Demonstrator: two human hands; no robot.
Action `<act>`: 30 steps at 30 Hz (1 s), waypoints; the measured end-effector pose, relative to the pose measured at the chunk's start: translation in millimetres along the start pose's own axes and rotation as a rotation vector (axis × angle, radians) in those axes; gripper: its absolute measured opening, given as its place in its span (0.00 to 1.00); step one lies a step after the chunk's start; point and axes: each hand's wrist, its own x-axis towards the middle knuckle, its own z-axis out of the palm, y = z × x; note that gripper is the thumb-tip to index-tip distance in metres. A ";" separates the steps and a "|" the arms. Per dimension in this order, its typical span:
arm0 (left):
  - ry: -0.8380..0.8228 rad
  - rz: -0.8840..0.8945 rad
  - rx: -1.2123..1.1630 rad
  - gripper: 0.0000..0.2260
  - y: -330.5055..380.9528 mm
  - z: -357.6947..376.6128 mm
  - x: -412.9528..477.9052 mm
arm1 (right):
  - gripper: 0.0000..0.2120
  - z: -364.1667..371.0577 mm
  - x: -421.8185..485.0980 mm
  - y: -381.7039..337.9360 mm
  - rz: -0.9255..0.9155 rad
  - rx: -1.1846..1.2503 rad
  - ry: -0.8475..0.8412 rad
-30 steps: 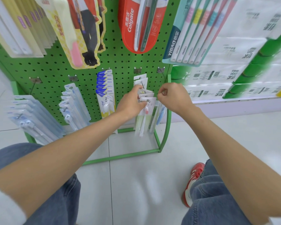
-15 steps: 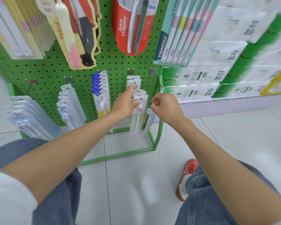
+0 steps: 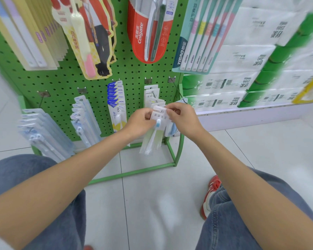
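The right hand [image 3: 183, 117] has moved over. Before, it was off at the next hook [image 3: 177, 91], away from the other hand. Now both hands meet on one toothbrush pack [image 3: 152, 139]. The left hand [image 3: 140, 121] was already there and has stayed on it.

I think this means the pack is now being handled with two hands, to slide its top onto or off the peg. I cannot tell which way it is going.

The pack sits low on the green pegboard [image 3: 134, 73], just in front of the other white packs [image 3: 152, 92] on the same peg. Its white card is up between the two hands, and the brush with the blue bristles hangs down below them.

The left hand is curled, with its fingers gripping the top left edge of the card. The right hand pinches the top right corner between thumb and fingers. Both arms reach forward and inward, so the wrists come close together. A blue pack [image 3: 171, 129] peeks out just under the right hand.
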 end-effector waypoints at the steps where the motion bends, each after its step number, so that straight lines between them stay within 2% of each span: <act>1: -0.003 0.015 0.000 0.10 -1.3 -2.0 -1.3 | 0.07 1.2 -0.4 -0.5 -0.002 0.027 0.004; 4: -0.013 0.041 -0.025 0.07 -2.0 -8.1 -4.1 | 0.02 6.9 -2.1 -0.8 0.012 0.087 0.016; 8: -0.030 0.042 -0.022 0.04 0.6 -9.5 -6.0 | 0.09 14.4 -1.8 1.0 0.021 0.099 0.063; 12: 0.001 0.023 -0.062 0.05 4.4 -11.2 -7.0 | 0.07 13.1 2.5 1.4 0.082 0.195 0.084; 17: 0.034 -0.101 -0.250 0.05 13.0 -15.3 -7.2 | 0.16 15.6 -1.5 5.3 0.154 0.175 -0.016; 22: 0.076 -0.154 -0.349 0.05 16.9 -16.6 -7.4 | 0.19 17.0 -6.6 13.4 0.250 0.206 -0.108; 25: 0.149 -0.206 -0.440 0.11 17.1 -19.9 -3.5 | 0.11 17.9 -14.0 17.6 0.255 0.188 -0.209; 30: 0.208 -0.276 -0.575 0.12 22.5 -29.2 -2.9 | 0.04 25.1 -27.6 26.9 0.270 0.028 -0.405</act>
